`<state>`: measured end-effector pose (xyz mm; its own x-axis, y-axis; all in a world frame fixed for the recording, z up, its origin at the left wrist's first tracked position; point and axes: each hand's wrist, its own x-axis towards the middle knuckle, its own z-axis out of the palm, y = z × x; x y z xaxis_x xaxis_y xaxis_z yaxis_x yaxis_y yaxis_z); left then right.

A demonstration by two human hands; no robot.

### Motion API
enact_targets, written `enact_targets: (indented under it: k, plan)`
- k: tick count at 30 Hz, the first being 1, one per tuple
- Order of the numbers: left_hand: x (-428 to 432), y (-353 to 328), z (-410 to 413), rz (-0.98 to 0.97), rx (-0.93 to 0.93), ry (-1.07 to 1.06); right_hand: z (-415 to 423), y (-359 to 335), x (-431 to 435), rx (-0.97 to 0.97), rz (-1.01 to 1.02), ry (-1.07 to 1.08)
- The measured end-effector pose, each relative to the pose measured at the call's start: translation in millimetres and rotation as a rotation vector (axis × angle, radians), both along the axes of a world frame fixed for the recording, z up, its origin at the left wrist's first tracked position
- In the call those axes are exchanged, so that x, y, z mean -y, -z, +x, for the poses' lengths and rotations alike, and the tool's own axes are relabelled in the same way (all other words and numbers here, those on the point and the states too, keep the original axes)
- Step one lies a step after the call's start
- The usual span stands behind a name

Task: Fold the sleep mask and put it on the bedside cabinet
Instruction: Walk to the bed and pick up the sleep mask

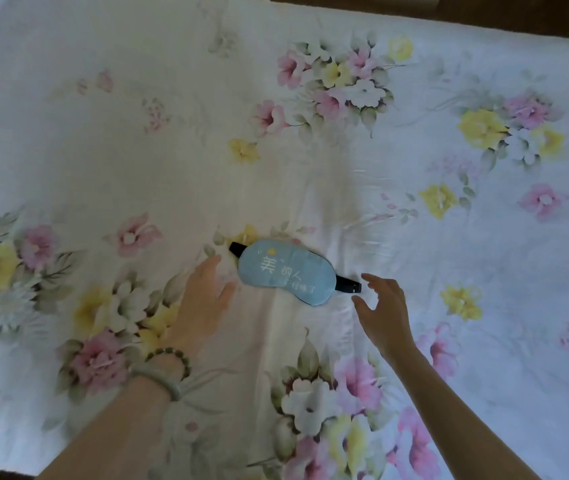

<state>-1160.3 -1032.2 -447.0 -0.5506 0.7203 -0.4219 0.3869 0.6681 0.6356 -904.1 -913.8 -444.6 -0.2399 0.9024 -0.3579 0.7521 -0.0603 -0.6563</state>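
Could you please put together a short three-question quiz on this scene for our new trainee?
1. True or false: the sleep mask is already folded in half.
2. Which hand is nearer the buckle end of the black strap: (a) left hand, (b) right hand?
3. What does the mask lie on?

Key
1. False: it lies flat and unfolded, printed side up.
2. (b): the right hand's open fingers are just beside that end, not yet gripping it.
3. The floral bedsheet; no bedside cabinet is in view.
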Motion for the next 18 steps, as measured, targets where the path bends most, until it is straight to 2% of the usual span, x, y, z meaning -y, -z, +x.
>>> enact_targets:
  k: [5, 9, 13, 18]
  plan:
    - [-33.1, 38.3, -23.2, 0.038, -0.145, 0.1, -15.4, 43.8, -11.4, 0.076, -0.024, -0.043]
    - [-56.7, 52.9, -35.3, 0.043, -0.17, 0.166, -32.2, 59.7, -19.3, 0.144, -0.066, -0.025]
    - [-68.9, 60.5, -32.4, 0.04, -0.121, 0.16, -44.2, 60.8, -24.8, 0.011, -0.174, 0.077]
    - [-55.3, 45.6, -25.1, 0.077, -0.033, 0.002, -39.7, 42.8, -26.2, -0.21, -0.401, 0.198]
